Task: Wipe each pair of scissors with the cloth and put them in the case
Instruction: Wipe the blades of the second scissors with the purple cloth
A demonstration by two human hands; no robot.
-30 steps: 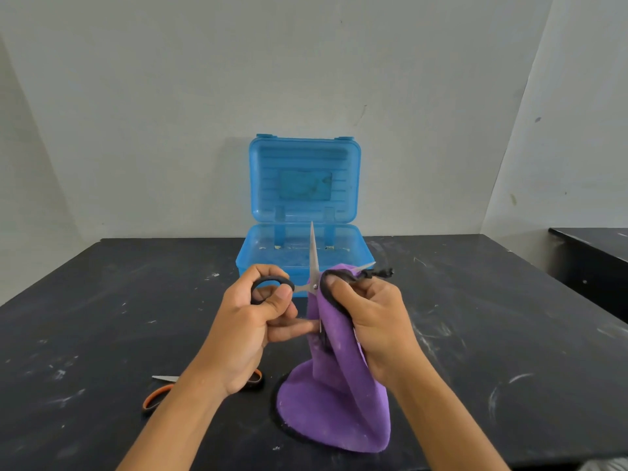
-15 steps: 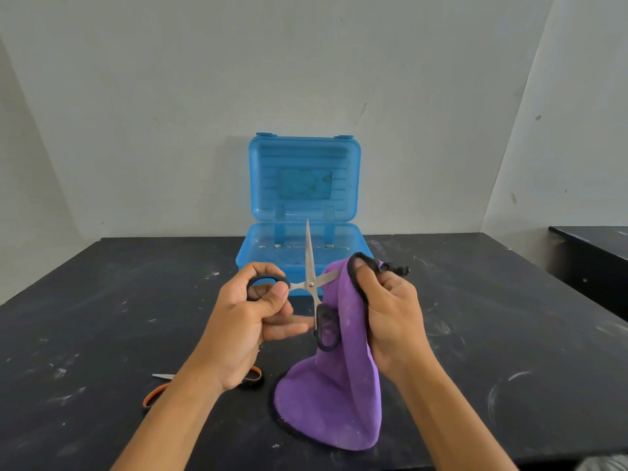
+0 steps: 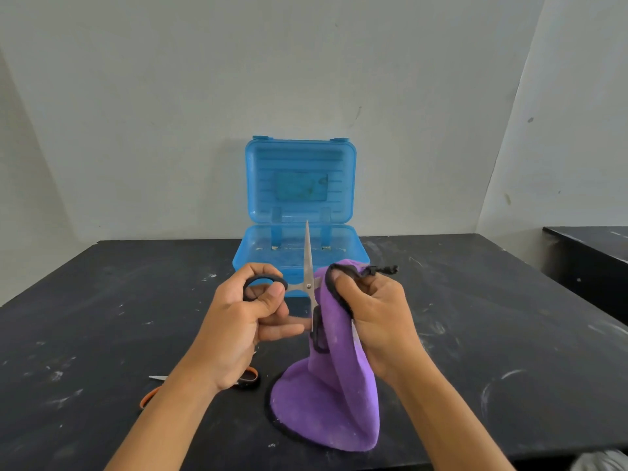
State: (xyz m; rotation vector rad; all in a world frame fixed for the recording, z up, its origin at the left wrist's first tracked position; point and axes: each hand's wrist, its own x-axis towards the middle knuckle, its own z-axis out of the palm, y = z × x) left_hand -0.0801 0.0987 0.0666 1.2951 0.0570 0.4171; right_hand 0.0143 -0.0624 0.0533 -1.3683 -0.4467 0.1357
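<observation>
My left hand (image 3: 249, 317) grips one black ring of the black-handled scissors (image 3: 308, 263), which are spread wide, one blade pointing straight up in front of the blue case (image 3: 253, 254). My right hand (image 3: 377, 314) pinches the purple cloth (image 3: 334, 396) around the other blade; the cloth's lower end rests on the table. The second black ring (image 3: 318, 334) hangs down against the cloth. The case stands open at the back, lid upright. Orange-handled scissors (image 3: 149, 397) lie on the table, partly hidden under my left forearm.
The black tabletop (image 3: 102, 317) is scuffed with white marks and its front edge runs just below the cloth. A second dark surface (image 3: 591, 246) stands apart at the right. White walls close in behind and on both sides.
The scissors have spread wider and the upright blade has shifted slightly left. My right hand with the cloth slid outward along the other blade, then came back a little toward the pivot.
</observation>
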